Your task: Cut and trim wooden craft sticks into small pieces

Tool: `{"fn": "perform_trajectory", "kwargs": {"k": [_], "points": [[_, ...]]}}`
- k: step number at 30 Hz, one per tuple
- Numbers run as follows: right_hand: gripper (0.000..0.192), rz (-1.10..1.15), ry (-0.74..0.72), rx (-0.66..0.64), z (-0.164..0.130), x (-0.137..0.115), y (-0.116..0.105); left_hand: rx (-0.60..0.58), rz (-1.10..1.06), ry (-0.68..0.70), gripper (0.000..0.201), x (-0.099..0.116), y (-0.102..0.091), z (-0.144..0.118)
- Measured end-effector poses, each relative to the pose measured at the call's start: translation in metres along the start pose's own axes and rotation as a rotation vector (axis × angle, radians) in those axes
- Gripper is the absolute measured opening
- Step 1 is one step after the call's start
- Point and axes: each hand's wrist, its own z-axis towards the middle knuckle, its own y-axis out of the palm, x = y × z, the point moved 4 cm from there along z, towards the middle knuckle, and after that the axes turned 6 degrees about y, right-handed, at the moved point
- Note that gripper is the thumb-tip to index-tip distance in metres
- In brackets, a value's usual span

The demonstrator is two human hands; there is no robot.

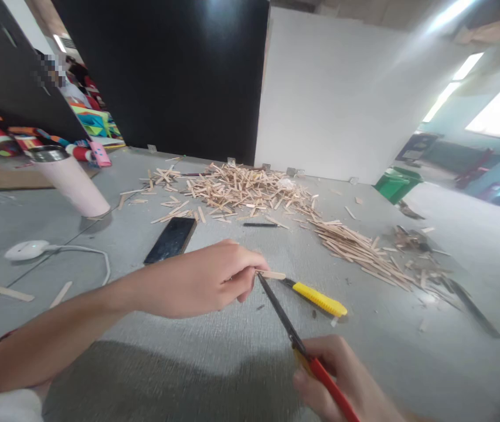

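Behind the hands, stick pile (245,190), phone (170,240).

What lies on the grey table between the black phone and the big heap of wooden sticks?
In the head view, a few loose wooden sticks lie scattered between the black phone and the big heap of wooden sticks.

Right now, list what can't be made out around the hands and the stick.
- Stick, head view: most of it is hidden inside the left hand.
- Scissors: handles run off the bottom edge under the right hand.
- Blade tips: too small to tell whether they touch the stick.
- Yellow knife: blade end crossed by the scissors.
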Motion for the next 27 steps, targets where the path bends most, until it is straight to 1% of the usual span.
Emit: {"fn": "perform_trajectory", "kwargs": {"k": [4,8,10,15,22,27], "points": [[0.065,0.031,-0.003,0.022,-0.001,-0.005,-0.004,0.001,-0.008,-0.012,0.032,0.002,-0.001,0.001],[0.065,0.070,-0.015,-0.028,-0.002,-0.011,-0.005,-0.033,-0.025,-0.057,0.031,-0.001,0.000,0.000],[0.064,0.077,-0.016,-0.031,-0.004,-0.013,-0.006,-0.053,-0.029,-0.073,0.032,-0.003,0.001,0.000],[0.063,0.095,0.030,-0.002,-0.002,-0.014,-0.005,-0.044,-0.045,-0.063,0.031,-0.003,0.000,0.001],[0.062,0.083,0.085,-0.047,0.003,-0.015,0.000,-0.071,-0.093,-0.098,0.033,-0.004,-0.001,-0.001],[0.058,0.115,0.096,-0.003,-0.001,-0.014,-0.003,-0.060,-0.121,-0.122,0.032,-0.004,0.000,0.000]]}}
